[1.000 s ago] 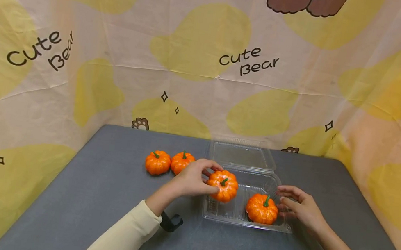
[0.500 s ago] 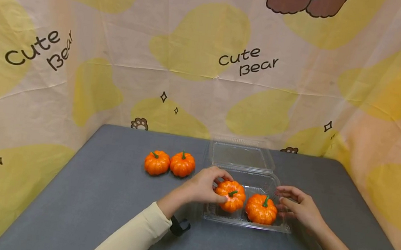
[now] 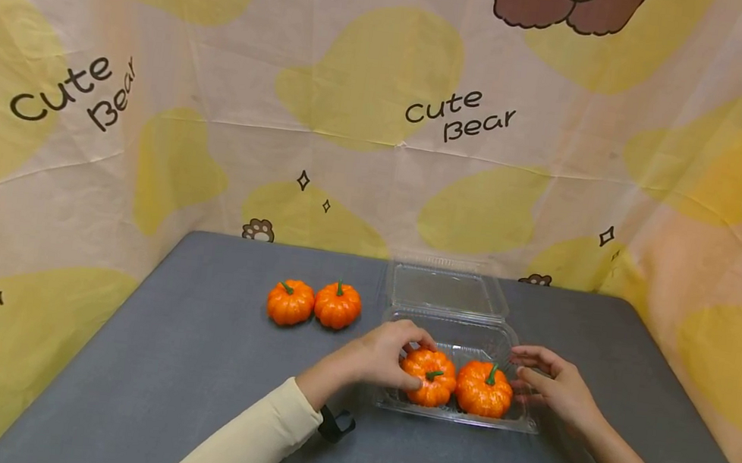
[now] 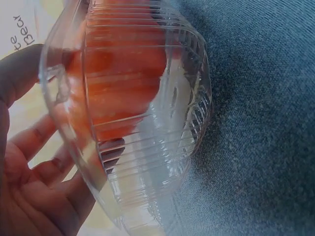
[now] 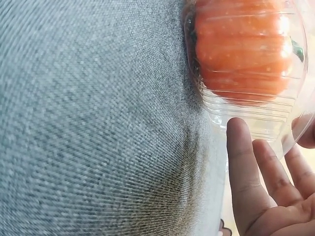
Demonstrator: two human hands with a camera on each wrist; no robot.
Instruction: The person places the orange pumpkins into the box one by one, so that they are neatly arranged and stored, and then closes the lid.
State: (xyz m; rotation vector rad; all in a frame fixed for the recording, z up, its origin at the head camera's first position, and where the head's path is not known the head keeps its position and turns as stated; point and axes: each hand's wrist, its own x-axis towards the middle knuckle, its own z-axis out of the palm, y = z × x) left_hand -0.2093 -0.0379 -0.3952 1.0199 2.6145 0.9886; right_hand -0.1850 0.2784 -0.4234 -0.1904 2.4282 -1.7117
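Observation:
My left hand grips a small orange pumpkin with a green stem, low in the left part of the clear plastic clamshell box. In the left wrist view that pumpkin shows through the ribbed box wall, thumb and fingers around it. Beside it in the box, on the right, sits a second pumpkin. My right hand is at the box's right side, its fingers loosely extended. In the right wrist view its fingertips lie right at the ribbed wall.
Two more pumpkins, one on the left and one on the right, stand side by side on the grey table, left of the box. The box's lid lies folded back behind it. A printed cloth hangs behind the table.
My left hand has carried its pumpkin rightward and down, from over the box's left side to a low place beside the other pumpkin. My right hand has stayed at the box's side.

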